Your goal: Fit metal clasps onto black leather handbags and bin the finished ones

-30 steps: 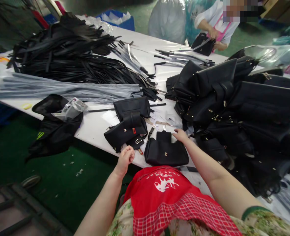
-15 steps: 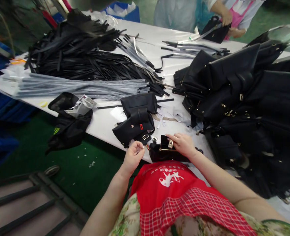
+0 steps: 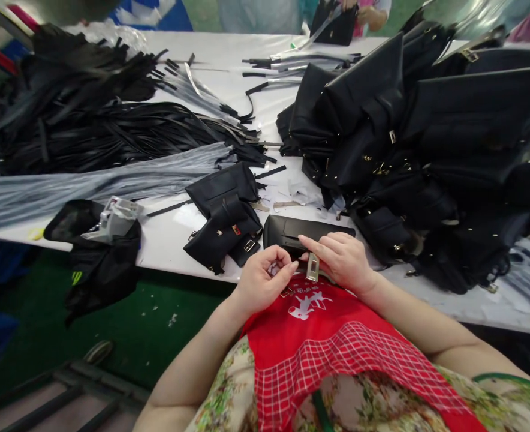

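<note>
A black handbag [image 3: 287, 231] lies at the table's front edge, close against the red apron. My right hand [image 3: 343, 261] grips its near edge, thumb and fingers beside a gold metal clasp [image 3: 312, 267]. Just left of the clasp, my left hand [image 3: 265, 279] is closed in a pinch; what sits between its fingers is too small to make out. Another black bag [image 3: 222, 222] with a small red-and-gold fitting rests to the left, beside a black tab with a gold buckle [image 3: 249, 245].
Black and grey straps [image 3: 125, 129] are heaped at the left, and a large pile of black bags [image 3: 427, 138] fills the right. A dark bag with a grey packet [image 3: 116, 219] hangs over the table edge. Across the white table [image 3: 220, 51], a co-worker's hands hold a black bag [image 3: 334, 24].
My view has shifted right. The handbag has been turned so its flat black face shows, and my left hand has come in beside the clasp, near my right hand.
</note>
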Available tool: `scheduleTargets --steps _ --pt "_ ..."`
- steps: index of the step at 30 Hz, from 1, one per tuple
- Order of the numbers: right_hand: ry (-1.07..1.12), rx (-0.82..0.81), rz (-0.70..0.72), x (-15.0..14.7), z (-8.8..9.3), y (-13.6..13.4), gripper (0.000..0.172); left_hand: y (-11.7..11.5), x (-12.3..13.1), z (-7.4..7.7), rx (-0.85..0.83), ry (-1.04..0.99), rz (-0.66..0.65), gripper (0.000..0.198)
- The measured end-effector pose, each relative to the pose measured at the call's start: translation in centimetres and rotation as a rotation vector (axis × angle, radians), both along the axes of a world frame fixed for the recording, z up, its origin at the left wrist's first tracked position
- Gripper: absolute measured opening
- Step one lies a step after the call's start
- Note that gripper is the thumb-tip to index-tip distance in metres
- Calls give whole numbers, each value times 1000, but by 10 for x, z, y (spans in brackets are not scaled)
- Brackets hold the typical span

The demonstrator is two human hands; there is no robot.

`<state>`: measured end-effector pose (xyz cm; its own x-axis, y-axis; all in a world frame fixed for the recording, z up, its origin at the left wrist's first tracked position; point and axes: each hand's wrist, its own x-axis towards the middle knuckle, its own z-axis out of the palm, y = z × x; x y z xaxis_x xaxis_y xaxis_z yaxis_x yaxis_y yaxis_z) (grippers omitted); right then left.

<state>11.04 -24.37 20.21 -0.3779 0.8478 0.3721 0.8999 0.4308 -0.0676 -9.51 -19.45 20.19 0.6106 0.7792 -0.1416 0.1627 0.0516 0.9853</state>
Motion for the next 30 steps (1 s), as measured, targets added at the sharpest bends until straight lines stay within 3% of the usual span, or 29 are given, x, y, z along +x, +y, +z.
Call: scheduleTargets --steps 3,8,11,14,16,19,30 --pt "83 -9 1 -1 -1 -4 32 1 8 2 33 -21 11 32" --pt "172 -13 -1 -8 -9 -17 28 -2 13 9 -74 -9 9 20" --pt "192 -113 13 -12 -15 -26 26 -5 16 14 -92 71 -97 21" --pt "350 -264 -110 -14 -23 -33 23 -8 20 15 -51 208 -224 18" --pt "475 -346 -207 -15 -28 -38 37 -10 22 14 -12 269 -246 19" --pt "569 -391 -234 -15 -32 -42 52 -12 23 11 43 319 -252 22" --pt "456 -375 -148 -18 -26 -45 51 -3 22 19 101 369 -369 9"
